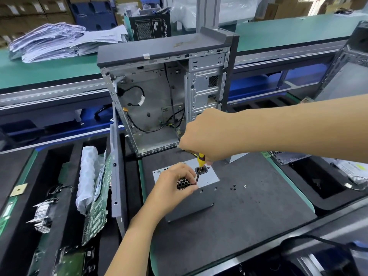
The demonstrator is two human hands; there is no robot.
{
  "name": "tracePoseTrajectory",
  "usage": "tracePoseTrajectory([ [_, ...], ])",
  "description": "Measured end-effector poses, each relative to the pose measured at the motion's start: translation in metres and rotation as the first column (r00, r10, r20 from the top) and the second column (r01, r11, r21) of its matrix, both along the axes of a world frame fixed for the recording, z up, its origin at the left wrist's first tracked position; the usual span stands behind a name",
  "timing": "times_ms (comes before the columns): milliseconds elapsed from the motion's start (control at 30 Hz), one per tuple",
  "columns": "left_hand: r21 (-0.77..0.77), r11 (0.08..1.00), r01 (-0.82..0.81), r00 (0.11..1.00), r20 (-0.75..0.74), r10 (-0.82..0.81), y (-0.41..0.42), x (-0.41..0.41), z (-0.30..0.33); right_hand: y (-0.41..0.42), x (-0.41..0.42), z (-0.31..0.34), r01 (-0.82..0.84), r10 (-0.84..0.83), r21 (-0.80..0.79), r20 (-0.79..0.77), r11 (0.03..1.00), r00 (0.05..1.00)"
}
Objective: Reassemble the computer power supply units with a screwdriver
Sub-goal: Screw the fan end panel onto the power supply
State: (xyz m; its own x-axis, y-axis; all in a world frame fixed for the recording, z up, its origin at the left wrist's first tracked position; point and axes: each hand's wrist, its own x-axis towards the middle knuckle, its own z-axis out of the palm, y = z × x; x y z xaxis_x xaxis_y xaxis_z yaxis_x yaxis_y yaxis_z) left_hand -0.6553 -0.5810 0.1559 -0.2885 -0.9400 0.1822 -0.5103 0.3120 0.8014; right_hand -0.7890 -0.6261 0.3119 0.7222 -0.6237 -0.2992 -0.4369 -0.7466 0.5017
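An open grey steel computer case (pixel 165 92) stands behind on the dark felt-covered worktop (pixel 249 212). In front, the grey metal power supply unit (pixel 203 188) is steadied by the left hand (pixel 175 186), fingers curled over its honeycomb fan grille. The yellow-handled screwdriver (pixel 199 168) is gripped by the right hand (pixel 205 136). It should be kept square to the screw and pressed firmly while turned. Small loose screws (pixel 234 187) lie nearby.

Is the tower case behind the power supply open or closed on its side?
Open. The tower case stands upright with its side panel off: bare metal interior, loose black cables and drive cage show.
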Motion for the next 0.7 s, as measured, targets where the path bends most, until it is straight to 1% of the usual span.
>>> tracePoseTrajectory([
  [133, -0.010, 1.000, -0.019, 1.000, -0.005, 0.019, 0.001, -0.001, 0.000, -0.002, 0.000, 0.000, -0.043, 0.043, -0.003, 0.009, 0.999, 0.999],
  [233, -0.022, 0.999, -0.028, 1.000, -0.007, 0.028, 0.002, -0.002, 0.000, -0.006, -0.001, -0.003, -0.039, 0.039, 0.010, 0.022, 0.999, 0.999],
  [367, -0.019, 0.999, -0.030, 1.000, -0.005, 0.030, 0.003, -0.003, 0.001, -0.013, 0.003, -0.016, 0.042, -0.038, -0.028, 0.129, 0.999, 0.991],
  [400, -0.021, 0.999, -0.028, 1.000, 0.002, 0.028, 0.003, -0.003, 0.002, -0.015, 0.004, -0.019, 0.036, -0.031, -0.033, 0.147, 0.999, 0.989],
  [567, -0.037, 0.999, -0.008, 0.999, 0.042, 0.010, 0.005, -0.003, 0.001, -0.029, 0.010, -0.029, 0.031, -0.021, -0.074, 0.123, 0.997, 0.992],
  [700, -0.042, 0.999, -0.001, 0.999, 0.042, 0.003, 0.006, -0.002, 0.001, -0.025, 0.009, -0.029, 0.013, -0.010, -0.045, 0.062, 0.999, 0.998],
])
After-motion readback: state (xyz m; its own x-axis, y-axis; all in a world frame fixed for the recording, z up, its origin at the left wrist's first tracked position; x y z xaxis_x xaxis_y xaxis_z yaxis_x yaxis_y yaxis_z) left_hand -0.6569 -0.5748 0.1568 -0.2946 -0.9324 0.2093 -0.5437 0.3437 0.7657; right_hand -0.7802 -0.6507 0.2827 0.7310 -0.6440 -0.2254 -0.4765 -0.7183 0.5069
